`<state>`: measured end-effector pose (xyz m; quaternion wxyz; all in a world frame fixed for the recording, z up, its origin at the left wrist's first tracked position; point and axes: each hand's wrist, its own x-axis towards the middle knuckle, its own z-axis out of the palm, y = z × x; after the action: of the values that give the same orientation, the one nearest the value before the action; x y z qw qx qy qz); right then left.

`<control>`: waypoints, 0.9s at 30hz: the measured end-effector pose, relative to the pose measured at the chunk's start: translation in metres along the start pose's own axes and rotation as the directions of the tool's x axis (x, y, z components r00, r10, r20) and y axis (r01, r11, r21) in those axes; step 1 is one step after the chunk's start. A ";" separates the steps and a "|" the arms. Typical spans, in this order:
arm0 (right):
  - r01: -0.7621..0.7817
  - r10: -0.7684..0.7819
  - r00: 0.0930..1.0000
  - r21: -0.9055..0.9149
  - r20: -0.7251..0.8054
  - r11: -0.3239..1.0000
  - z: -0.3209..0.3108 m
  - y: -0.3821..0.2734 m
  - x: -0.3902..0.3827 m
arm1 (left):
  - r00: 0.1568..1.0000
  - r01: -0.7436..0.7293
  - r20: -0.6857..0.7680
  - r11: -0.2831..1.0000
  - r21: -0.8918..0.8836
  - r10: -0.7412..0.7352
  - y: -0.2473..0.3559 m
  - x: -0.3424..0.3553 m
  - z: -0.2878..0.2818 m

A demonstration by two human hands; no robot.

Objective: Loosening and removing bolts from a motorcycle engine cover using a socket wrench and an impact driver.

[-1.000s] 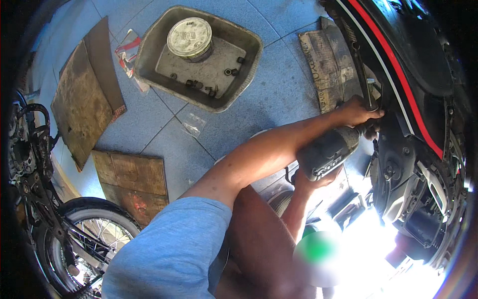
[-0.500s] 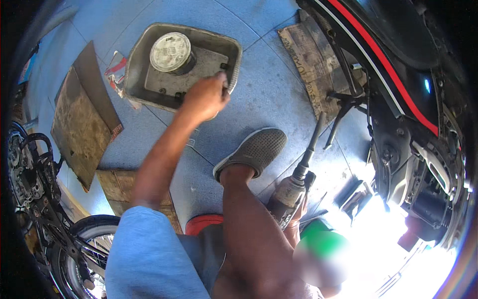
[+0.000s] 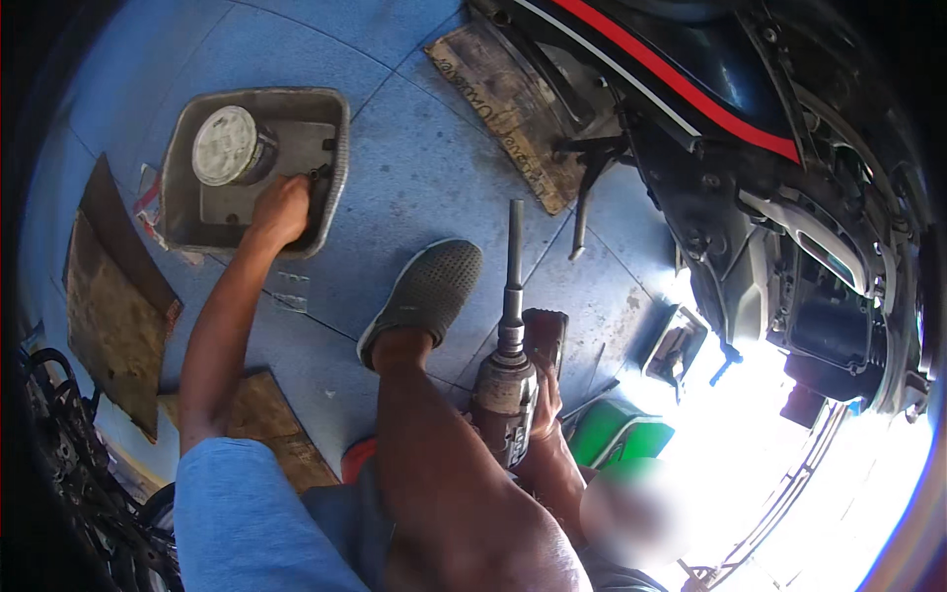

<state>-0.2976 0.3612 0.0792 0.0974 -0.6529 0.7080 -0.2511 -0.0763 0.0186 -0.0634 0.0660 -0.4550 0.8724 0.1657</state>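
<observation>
My left hand (image 3: 283, 210) reaches into a grey plastic basin (image 3: 340, 187) on the floor. Its fingers are curled and drawn together near the basin's right wall; whatever they grip is hidden. Beside the fingers sit small dark metal parts (image 3: 318, 174). A round tub with a pale, stained lid (image 3: 224, 146) stands in the basin's left half. Low on my right side, my right hand (image 3: 545, 400) is wrapped round the grip of a worn impact wrench (image 3: 503, 390). From its nose a long socket extension (image 3: 515, 247) points away from me.
A black motorcycle (image 3: 710, 187) with a red stripe fills the right side, its stand over a wooden board (image 3: 503, 113). Cardboard pieces (image 3: 116, 306) lie at left. My shoe (image 3: 426, 291) is between basin and wrench. A green container (image 3: 617, 434) sits lower right.
The view has shifted, so the basin appears further left and lower. My left hand has moved from the basin's right rim down inside it. The wrench has swung more upright into view.
</observation>
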 end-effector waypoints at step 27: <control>-0.526 0.566 0.816 0.258 -0.115 0.810 0.003 0.064 -0.079 | 0.745 0.538 0.343 -0.211 -0.816 0.571 0.279 0.025 -0.054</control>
<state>-0.3424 0.4393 0.0308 0.1685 -0.3799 0.8408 -0.3469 -0.3168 0.1288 0.0442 -0.0117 -0.2133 0.3060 0.9278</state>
